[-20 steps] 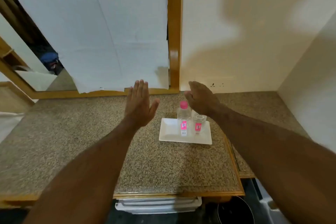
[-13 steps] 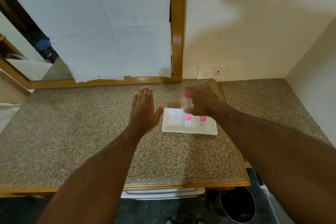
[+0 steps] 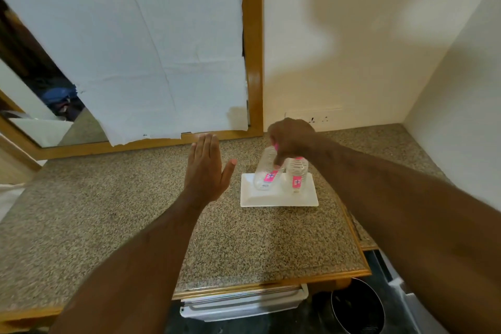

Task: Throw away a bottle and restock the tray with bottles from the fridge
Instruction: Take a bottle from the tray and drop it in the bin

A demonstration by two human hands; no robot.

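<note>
A white rectangular tray point(image 3: 279, 200) lies on the granite counter. Two clear plastic bottles with pink labels are on it. My right hand point(image 3: 291, 139) grips the left bottle point(image 3: 264, 171) around its pink-capped neck, and the bottle leans with its top toward the right. The second bottle point(image 3: 296, 173) stands upright just to its right, partly behind my wrist. My left hand point(image 3: 207, 168) hovers flat with fingers together over the counter left of the tray, holding nothing.
The granite counter point(image 3: 135, 225) has a wooden edge. A white fridge top point(image 3: 244, 304) shows under the counter's front edge. A dark round bin point(image 3: 357, 309) stands on the floor at lower right. A paper-covered mirror point(image 3: 135, 49) and walls close the back and right.
My right hand has closed on the left bottle's neck and tilted it. The left hand stays flat beside the tray. The camera has moved closer.
</note>
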